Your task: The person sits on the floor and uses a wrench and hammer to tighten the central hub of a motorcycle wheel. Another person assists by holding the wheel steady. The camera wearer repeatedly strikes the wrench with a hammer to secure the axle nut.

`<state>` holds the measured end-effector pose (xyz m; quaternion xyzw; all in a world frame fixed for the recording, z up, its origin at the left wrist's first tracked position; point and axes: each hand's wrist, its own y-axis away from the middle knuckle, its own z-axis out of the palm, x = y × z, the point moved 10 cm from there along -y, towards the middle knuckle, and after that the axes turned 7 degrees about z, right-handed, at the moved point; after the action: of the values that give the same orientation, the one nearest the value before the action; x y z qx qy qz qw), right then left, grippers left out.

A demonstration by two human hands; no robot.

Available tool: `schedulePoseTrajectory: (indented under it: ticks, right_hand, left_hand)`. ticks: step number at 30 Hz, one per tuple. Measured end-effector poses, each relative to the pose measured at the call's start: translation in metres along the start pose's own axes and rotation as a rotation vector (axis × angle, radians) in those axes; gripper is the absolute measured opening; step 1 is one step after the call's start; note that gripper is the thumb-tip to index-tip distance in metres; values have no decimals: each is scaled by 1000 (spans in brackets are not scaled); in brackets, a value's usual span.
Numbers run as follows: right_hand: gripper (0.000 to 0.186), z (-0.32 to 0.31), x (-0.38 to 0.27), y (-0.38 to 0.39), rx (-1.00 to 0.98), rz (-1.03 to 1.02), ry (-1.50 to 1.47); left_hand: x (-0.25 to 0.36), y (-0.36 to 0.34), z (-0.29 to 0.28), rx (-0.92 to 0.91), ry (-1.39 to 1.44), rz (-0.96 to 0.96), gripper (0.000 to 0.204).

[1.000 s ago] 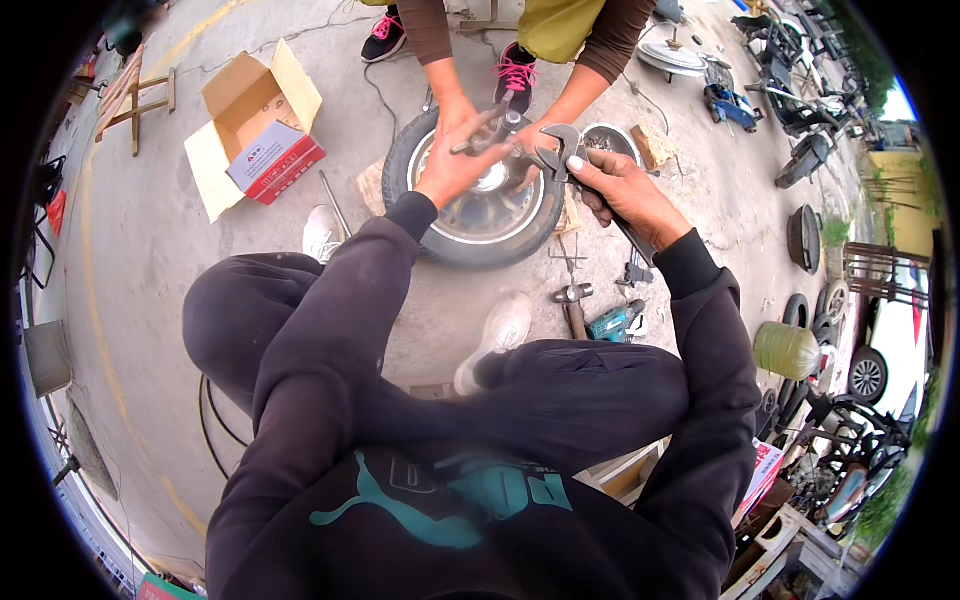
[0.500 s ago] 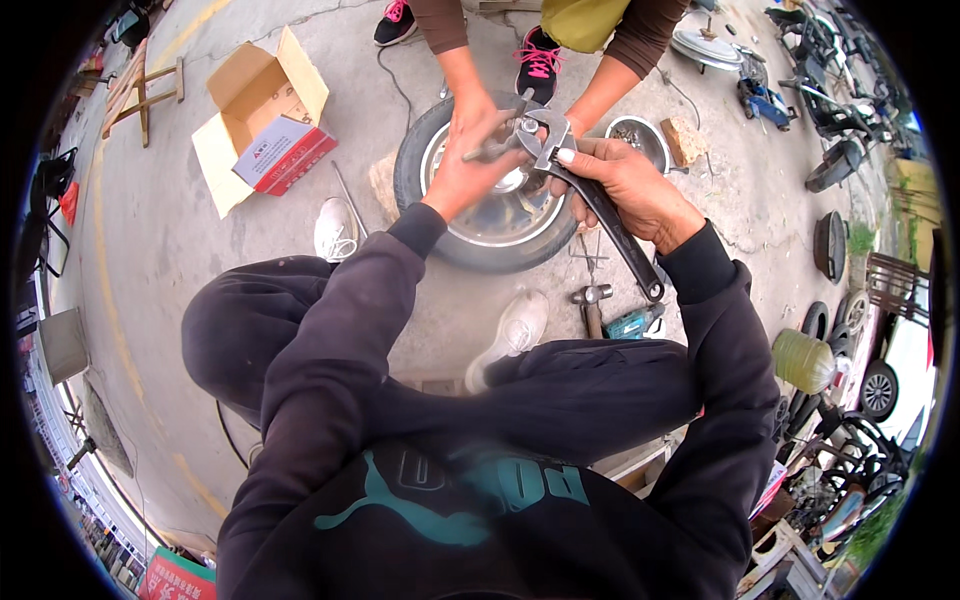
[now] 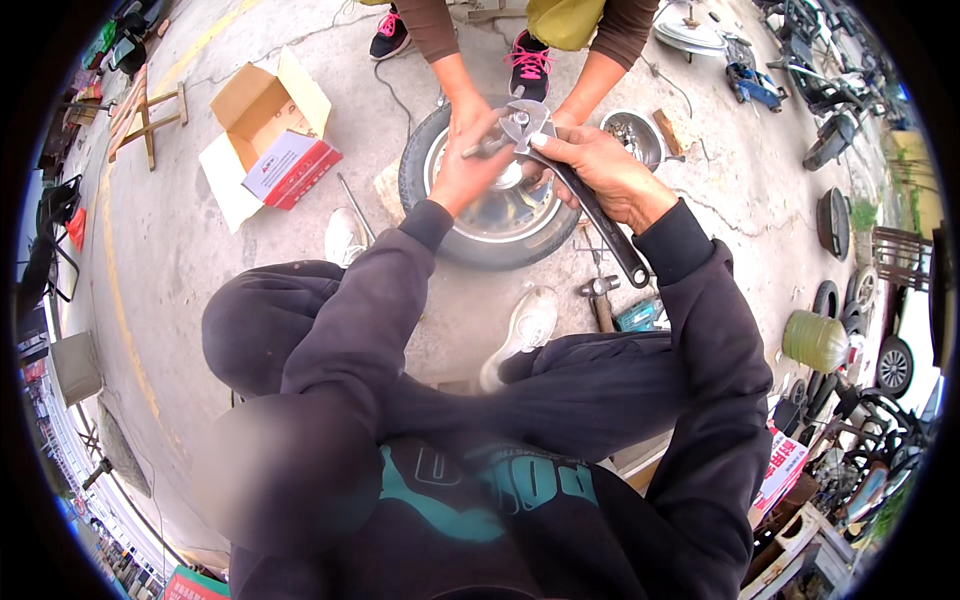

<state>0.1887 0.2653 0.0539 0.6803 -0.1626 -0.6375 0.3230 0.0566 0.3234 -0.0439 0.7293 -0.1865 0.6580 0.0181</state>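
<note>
So the right hand (image 3: pixel 600 168) has its fingers wrapped round a big adjustable wrench (image 3: pixel 590 205), handle trailing back toward the wearer. The left hand (image 3: pixel 470 175) is just across from it, by a metal bar (image 3: pixel 485 149) over the hub; can't tell from here if those fingers are closed on it. The wrench's head is up at a bolt head (image 3: pixel 521 118), right between the two hands, and the wheel (image 3: pixel 515 258) lies flat under all the fingers. A co-worker's hands (image 3: pixel 466 108) reach in from the far side. Looks to me like they're fitting the wrench to that bolt; I'd say the next move calls for seating the jaws snugly and keeping the bar steady.

Just right of the right fingers there's a metal bowl (image 3: pixel 655 142) of small parts. Nearer the wearer, a hammer (image 3: pixel 601 287) and teal power tool (image 3: pixel 638 315) lie on the concrete. Left of the left fingers, an open carton (image 3: pixel 300 172); way off right, motorbike parts (image 3: pixel 835 140) and a white car (image 3: pixel 925 320).
</note>
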Motion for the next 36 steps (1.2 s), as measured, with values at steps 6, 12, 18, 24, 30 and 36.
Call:
schedulePoseTrajectory:
  ticks: [6,12,18,24,30,36]
  right_hand:
    - [41,-3,4,-4,54,1,60]
    - [63,40,10,60,326,-217,523]
    - [92,127,45,121,325,-398,742]
    - [41,217,-42,60,425,-1138,1343]
    - [36,221,-36,16,-171,-1312,1297]
    - [17,221,-27,0,-208,-1281,1461]
  left_hand:
    - [1,-2,2,-17,-58,73,52]
    - [-3,3,-8,51,-57,49,53]
    - [-26,-4,11,26,-55,114,55]
    - [-21,-7,3,44,101,150,58]
    - [17,8,-7,106,36,162,58]
    - [-15,14,2,161,87,31,52]
